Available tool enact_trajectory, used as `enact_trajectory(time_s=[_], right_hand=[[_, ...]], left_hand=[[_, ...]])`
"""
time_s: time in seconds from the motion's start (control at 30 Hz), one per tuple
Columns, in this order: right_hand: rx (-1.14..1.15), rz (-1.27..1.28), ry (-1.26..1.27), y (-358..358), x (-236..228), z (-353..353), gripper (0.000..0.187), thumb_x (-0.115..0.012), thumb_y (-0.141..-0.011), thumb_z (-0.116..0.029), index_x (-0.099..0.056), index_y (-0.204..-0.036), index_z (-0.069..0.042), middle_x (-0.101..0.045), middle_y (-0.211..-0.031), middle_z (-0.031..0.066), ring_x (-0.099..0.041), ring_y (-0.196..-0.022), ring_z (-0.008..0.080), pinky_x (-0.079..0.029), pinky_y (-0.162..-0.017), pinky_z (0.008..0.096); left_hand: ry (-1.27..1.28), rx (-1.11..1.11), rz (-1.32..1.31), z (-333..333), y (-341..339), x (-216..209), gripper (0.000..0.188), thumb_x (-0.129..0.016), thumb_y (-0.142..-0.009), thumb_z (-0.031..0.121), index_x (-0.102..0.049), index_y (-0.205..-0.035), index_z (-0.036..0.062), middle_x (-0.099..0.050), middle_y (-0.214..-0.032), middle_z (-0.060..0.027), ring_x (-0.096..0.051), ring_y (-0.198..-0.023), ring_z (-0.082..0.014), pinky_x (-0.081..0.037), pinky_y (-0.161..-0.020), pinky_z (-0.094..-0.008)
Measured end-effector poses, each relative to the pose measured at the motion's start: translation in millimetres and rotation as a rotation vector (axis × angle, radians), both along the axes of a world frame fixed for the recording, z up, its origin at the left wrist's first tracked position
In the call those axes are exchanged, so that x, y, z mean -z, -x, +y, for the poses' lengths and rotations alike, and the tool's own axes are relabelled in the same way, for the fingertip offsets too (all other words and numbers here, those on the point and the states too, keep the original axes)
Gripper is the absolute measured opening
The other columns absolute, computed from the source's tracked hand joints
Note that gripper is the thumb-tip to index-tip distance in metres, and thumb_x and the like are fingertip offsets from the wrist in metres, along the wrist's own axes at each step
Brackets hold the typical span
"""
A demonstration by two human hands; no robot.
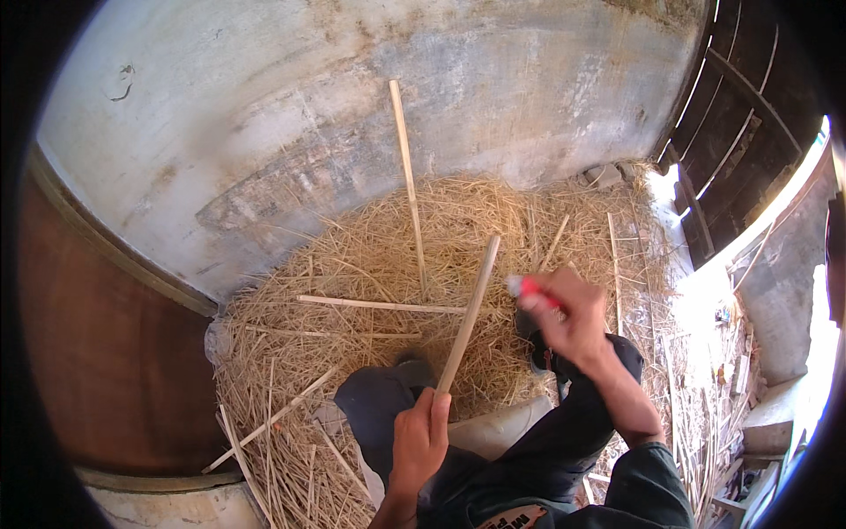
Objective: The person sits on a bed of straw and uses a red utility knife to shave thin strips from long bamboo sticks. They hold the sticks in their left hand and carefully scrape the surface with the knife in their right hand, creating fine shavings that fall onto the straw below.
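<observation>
Straw heaped against a plaster wall, loose sticks lying about.
Left hand grips a stick; right hand pinches a red tool near its tip; little done.

hands: 2, left hand, right hand | held bamboo strip: 1 | red-handled tool: 1 | long loose strips on the straw pile: at least 3, one leaning on the wall | smaller strips: uncountable

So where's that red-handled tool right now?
The red-handled tool is in the person's right hand, right of centre in the head view, above the straw pile and just right of the strip the left hand holds.
</observation>
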State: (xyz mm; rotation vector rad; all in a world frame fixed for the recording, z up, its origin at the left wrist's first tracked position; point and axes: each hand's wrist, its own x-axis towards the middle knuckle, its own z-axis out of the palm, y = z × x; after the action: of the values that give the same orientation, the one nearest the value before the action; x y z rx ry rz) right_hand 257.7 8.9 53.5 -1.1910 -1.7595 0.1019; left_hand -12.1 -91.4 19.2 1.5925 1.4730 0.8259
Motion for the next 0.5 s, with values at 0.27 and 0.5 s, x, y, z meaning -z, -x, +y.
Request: enact_trajectory(time_s=[0.27,0.5], right_hand=[[-0.157,-0.216,-0.008,39,5,-27,0.026,-0.088,-0.09,-0.033,-0.081,-0.11,-0.016,-0.066,-0.077,-0.001,-0.069,-0.06,0.018,-0.054,-0.051,0.0344],[0.017,-0.159,0.025,22,5,-12,0.019,-0.084,-0.095,-0.029,-0.084,-0.106,-0.013,-0.076,-0.085,0.0045,-0.072,-0.061,0.0202,-0.056,-0.054,0.0348]], left_hand=[[-0.133,-0.045,-0.018,15,-19,-12,0.048,-0.048,-0.118,0.037,-0.055,-0.088,0.0003,-0.044,-0.061,-0.0154,-0.044,-0.049,-0.0273,-0.034,-0.052,-0.0443],[-0.095,-0.042,0.05,8,-22,-3,0.047,-0.051,-0.117,0.036,-0.055,-0.087,0.0007,-0.048,-0.061,-0.02,-0.051,-0.052,-0.0392,-0.037,-0.052,-0.0462]])
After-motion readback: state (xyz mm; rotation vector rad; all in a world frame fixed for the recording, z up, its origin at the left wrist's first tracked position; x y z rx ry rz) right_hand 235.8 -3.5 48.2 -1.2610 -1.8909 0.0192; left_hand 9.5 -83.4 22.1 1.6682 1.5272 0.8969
